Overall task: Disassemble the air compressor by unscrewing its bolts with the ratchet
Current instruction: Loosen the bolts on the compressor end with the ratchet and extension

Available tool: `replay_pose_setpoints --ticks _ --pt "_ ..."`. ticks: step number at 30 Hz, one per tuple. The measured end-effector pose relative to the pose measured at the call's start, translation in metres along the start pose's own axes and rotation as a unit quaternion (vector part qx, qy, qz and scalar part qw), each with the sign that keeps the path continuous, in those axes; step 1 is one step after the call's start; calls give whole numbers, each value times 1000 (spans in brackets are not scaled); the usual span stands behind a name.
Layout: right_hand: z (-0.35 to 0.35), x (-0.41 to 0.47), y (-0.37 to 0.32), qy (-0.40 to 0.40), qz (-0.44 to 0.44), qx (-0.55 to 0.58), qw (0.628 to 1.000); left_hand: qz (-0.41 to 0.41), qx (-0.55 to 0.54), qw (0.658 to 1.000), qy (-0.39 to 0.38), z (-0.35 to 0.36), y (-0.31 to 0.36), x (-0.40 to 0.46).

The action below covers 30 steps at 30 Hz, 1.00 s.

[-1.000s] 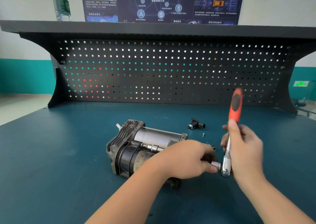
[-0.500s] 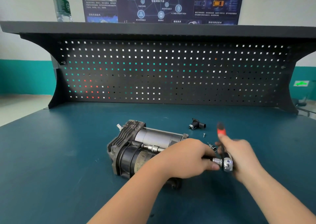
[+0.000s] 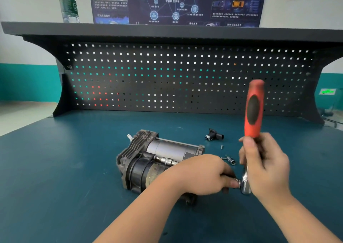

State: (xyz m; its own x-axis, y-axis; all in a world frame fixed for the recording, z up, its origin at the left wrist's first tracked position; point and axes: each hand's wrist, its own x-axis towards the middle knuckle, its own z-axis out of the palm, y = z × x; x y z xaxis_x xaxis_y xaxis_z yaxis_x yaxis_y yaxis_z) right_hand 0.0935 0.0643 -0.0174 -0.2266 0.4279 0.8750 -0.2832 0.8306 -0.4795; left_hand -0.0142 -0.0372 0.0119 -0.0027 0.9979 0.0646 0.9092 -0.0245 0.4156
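The grey and black air compressor (image 3: 148, 161) lies on its side in the middle of the blue bench. A long chrome extension bar (image 3: 167, 161) runs along its front from a bolt towards the right. My left hand (image 3: 200, 174) grips the bar's right end, just beside the ratchet's chrome head (image 3: 245, 184). My right hand (image 3: 265, 163) holds the ratchet's shaft below its red and black handle (image 3: 254, 109), which points straight up.
A black plastic fitting (image 3: 214, 136), a small loose screw (image 3: 221, 146) and a loose socket with a bolt (image 3: 230, 160) lie behind my hands. The black pegboard (image 3: 167, 79) closes the bench's back. A water bottle (image 3: 67, 3) stands on the top shelf.
The ratchet handle swung down and away half a second ago and has now swung back up to vertical. My left hand has stayed on the extension bar.
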Motion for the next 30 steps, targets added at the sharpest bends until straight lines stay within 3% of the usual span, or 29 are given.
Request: replay_pose_setpoints --ticks 3,5,7,8,10,13,16,18,21,23,25,27,28,30 --pt "4 13 11 18 274 -1 962 2 -24 999 30 0 -2 0" --pt "3 13 26 1 460 56 886 1 -42 997 57 1 -3 0" --pt "4 6 32 6 556 143 819 3 -38 997 63 2 -3 1" --pt "5 4 34 7 553 139 821 3 -25 998 55 3 -2 1" --pt "5 3 33 21 454 58 889 -4 -1 999 37 3 -3 1" --pt "4 4 10 59 162 7 985 -14 14 1000 19 2 -2 1" --pt "-2 -8 3 -14 -96 -36 995 -6 1 1000 -9 -1 0 -1" --pt "-4 -12 4 -37 -118 -46 991 1 -3 1000 -10 -1 0 -1" --pt "2 0 0 3 59 18 998 -2 -3 1000 4 0 0 -1" --pt "4 10 7 16 226 6 974 1 -13 1000 21 0 -1 -1" --pt "4 12 23 -1 401 16 916 3 -24 999 44 1 -1 -1" --pt "4 7 31 -1 538 98 837 -2 -20 998 56 2 -1 0" --pt "5 3 33 4 565 122 816 -4 -15 998 53 3 -2 1" --pt "6 0 35 19 528 103 843 -10 -10 999 43 3 -2 1"
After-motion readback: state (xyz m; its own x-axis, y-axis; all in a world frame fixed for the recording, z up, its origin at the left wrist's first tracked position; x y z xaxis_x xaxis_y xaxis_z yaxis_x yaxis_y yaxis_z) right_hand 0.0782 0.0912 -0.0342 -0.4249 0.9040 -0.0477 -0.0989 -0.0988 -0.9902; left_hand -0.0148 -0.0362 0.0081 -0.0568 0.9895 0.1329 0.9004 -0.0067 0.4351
